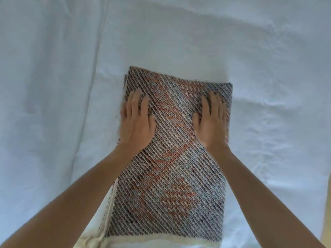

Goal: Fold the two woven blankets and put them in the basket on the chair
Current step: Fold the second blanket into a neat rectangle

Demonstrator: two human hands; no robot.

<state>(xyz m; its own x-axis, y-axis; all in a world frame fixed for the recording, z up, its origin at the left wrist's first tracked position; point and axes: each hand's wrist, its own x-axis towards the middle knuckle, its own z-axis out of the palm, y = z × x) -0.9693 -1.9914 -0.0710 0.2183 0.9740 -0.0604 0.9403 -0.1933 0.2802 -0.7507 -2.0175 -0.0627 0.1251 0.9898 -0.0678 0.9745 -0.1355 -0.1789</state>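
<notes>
A woven blanket [172, 158] with grey diagonal stripes and orange patches lies folded into a long rectangle on a white sheet. Its cream border shows along the near edge and the left side. My left hand [137, 120] lies flat on the blanket's far left part, fingers straight and close to the left edge. My right hand [210, 120] lies flat on the far right part, fingers straight. Both palms press down on the fabric. No second blanket, basket or chair is in view.
The white sheet [62, 86] covers the whole surface around the blanket, with creases running down the left side and wrinkles on the right. A pale yellowish strip [326, 212] shows at the lower right edge.
</notes>
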